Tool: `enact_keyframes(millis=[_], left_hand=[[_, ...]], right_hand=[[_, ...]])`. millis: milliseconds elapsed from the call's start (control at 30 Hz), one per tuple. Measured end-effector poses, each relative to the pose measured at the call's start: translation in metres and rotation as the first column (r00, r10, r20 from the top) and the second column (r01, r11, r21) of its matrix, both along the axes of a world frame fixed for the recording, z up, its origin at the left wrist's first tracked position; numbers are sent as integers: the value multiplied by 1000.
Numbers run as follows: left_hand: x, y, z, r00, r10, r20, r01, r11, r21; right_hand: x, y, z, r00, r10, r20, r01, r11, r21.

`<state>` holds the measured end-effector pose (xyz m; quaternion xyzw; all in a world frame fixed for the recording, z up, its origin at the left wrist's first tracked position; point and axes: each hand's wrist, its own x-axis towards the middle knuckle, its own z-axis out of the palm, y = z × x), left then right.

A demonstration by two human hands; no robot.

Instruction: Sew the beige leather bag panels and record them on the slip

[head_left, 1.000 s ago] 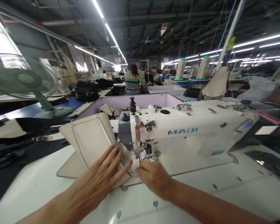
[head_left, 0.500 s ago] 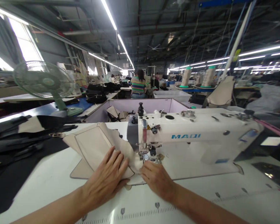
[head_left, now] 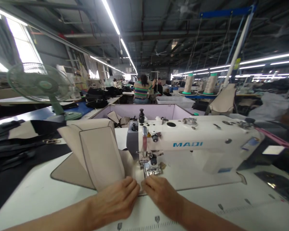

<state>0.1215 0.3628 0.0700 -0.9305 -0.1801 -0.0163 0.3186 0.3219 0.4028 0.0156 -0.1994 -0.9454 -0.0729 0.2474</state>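
Note:
A beige fabric piece with dark edging (head_left: 101,150) stands folded up on the left of the white sewing machine (head_left: 188,144), its near edge running in by the presser foot. My left hand (head_left: 121,197) is closed on that near edge, fingers curled and thumb hidden. Close beside it, my right hand (head_left: 160,194) pinches the fabric just in front of the presser foot (head_left: 152,170). The fingertips of both hands almost meet. Whether the needle is down in the fabric is too small to tell.
Dark fabric pieces (head_left: 12,160) with a metal buckle are heaped at the left. Behind the machine is a lilac-walled bin (head_left: 144,110) with beige pieces inside. A green fan (head_left: 45,85) stands back left, thread cones (head_left: 210,84) back right. A person in a striped top (head_left: 141,89) is farther off.
My left hand has gone from lying spread on the fabric to gripping its near edge beside my right hand. The fabric has swung more upright and leftward. My right hand keeps its pinch.

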Motion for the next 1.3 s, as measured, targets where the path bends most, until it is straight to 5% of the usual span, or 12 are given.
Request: enact_keyframes(millis=[233, 433, 967, 1300], left_hand=[[-1, 2, -18, 1000, 11, -21, -12, 997, -75], [-7, 14, -9, 999, -31, -11, 30, 995, -95], [-9, 49, -19, 996, -90, 26, 92, 993, -70], [-5, 62, -25, 999, 3, -35, -3, 1000, 7]], right_hand=[[3, -6, -10, 992, -72, -104, 93, 974, 205], [-4, 3, -28, 985, -136, -110, 165, 931, 325], [-8, 13, -16, 976, -159, -146, 195, 942, 275], [-12, 11, -12, 961, -176, -212, 224, 947, 231]])
